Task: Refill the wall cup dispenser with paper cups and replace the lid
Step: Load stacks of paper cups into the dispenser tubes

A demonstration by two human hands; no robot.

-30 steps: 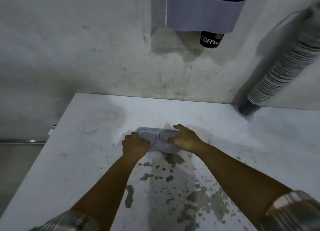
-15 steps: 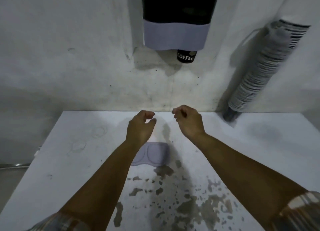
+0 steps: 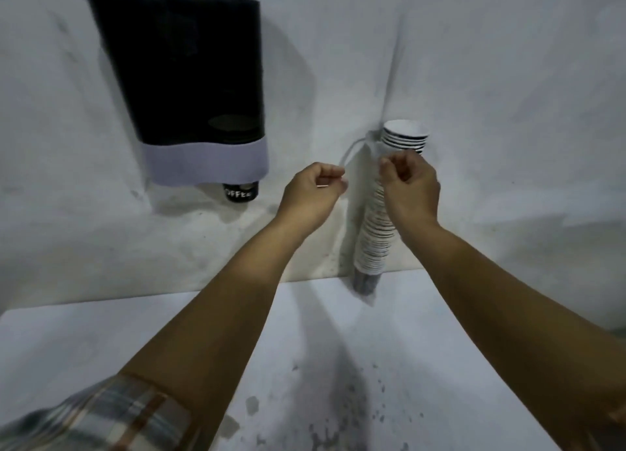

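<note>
**Operator:** Status of the hands, please, against a second ago.

**Technician:** Hands have left the lid. A second ago your fingers gripped it flat on the desk (image 3: pixel 101 342); half a second ago both hands were raised and holding nothing. The lid is now out of frame, since your head has tilted up. Your left hand (image 3: pixel 313 193) is loosely curled just left of the sleeve of paper cups (image 3: pixel 376 227). Whether it pinches the clear wrapper is not resolvable; a thin pale line crosses the fingertips. Your right hand (image 3: pixel 410 183) is curled against the upper part of the sleeve, in front of it, but whether the fingers have closed on it I cannot tell.

**Operator:** Meaning for the task?

**Technician:** In my judgement the lid-off step is complete and you are starting on the refill stock. Nothing has been loaded yet.

**Operator:** Where does the stock sit?

**Technician:** The sleeve stands nearly upright against the wall, its base on the desk's rear edge and white cup mouths exposed at the top. The cup dispenser (image 3: pixel 189 88) hangs on the wall well to the left. It has a dark body and a pale lower band, and one black cup (image 3: pixel 241 191) printed with lettering protrudes below.

**Operator:** Obstructions?

**Technician:** A loose strip of wrapper (image 3: pixel 352 149) arcs off the top of the sleeve and may snag. The tall sleeve will probably flex when lifted, so support it low.
</note>
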